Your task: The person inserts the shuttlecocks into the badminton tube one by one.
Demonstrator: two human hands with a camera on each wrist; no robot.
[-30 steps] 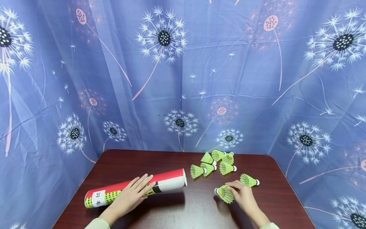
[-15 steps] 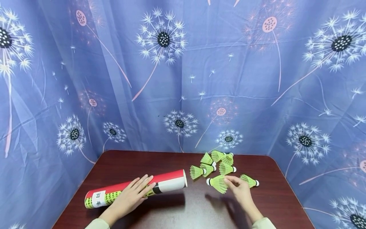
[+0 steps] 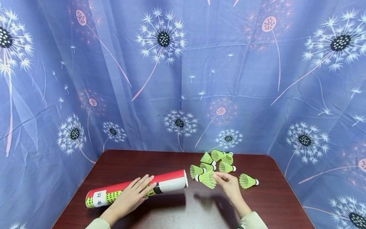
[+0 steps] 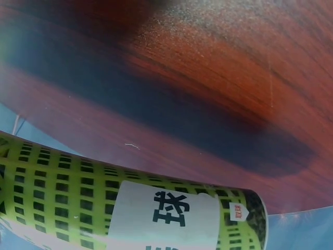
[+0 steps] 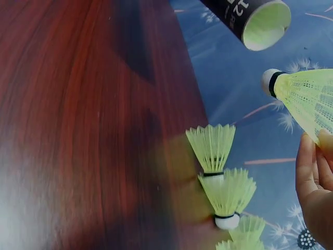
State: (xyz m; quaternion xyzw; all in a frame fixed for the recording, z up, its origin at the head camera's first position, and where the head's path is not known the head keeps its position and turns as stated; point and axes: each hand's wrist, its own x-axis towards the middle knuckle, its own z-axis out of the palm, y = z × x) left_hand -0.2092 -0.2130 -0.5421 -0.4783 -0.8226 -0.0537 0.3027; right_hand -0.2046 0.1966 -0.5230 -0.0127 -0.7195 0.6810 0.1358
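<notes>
My left hand (image 3: 132, 195) lies across the middle of a red, white and green shuttlecock tube (image 3: 171, 184), holding it with fingers spread over its top. The tube's open end (image 5: 268, 26) faces right, raised off the table in the right wrist view. Between thumb and fingertips, my right hand (image 3: 230, 187) pinches the skirt edge of a yellow-green shuttlecock (image 3: 208, 180). Its white cork (image 5: 269, 82) points left towards the tube's opening, a short gap away. The left wrist view shows the tube's labelled end (image 4: 166, 216) above its shadow; no fingers are visible there.
Several more shuttlecocks lie in a loose group on the dark red table (image 3: 160, 216), one of them (image 3: 226, 167) to the group's right. A single shuttlecock (image 3: 247, 181) lies farther right. A blue dandelion-print curtain (image 3: 183, 79) hangs behind the table.
My right hand has carried the pinched shuttlecock left and up, nearer the tube's opening. The left hand and tube have barely moved.
</notes>
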